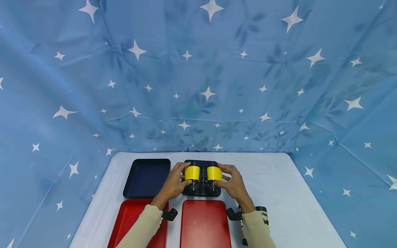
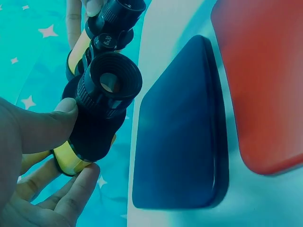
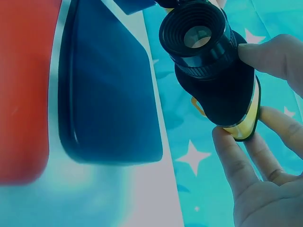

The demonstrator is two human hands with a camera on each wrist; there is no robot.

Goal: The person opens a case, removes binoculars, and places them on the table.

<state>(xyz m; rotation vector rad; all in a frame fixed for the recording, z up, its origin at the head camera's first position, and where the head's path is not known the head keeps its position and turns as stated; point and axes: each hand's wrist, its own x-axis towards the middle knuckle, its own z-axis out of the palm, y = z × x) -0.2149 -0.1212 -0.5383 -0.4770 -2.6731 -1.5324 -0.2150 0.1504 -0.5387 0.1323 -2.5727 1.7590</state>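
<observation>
A pair of black binoculars with yellow barrels (image 1: 214, 173) is held between both hands, raised above a dark tray (image 1: 201, 194) that appears to lie face down. My left hand (image 1: 174, 181) grips the left barrel, thumb near the eyepiece end and fingers around the far side. On the other barrel my right hand (image 1: 234, 182) has a matching grip. Both wrist views show the eyepieces (image 2: 109, 82) facing back toward me, with clear space between the binoculars and the dark tray (image 3: 109, 94). The palm sides of both hands are partly visible there.
Left of the binoculars sits another dark tray (image 1: 147, 177), with a red tray (image 1: 136, 217) in front of it. A second red tray (image 1: 204, 224) lies nearer me, seemingly face down. A cylindrical object (image 1: 261, 208) is partly hidden under the right sleeve. Starry blue cloth surrounds the white table (image 1: 285, 196).
</observation>
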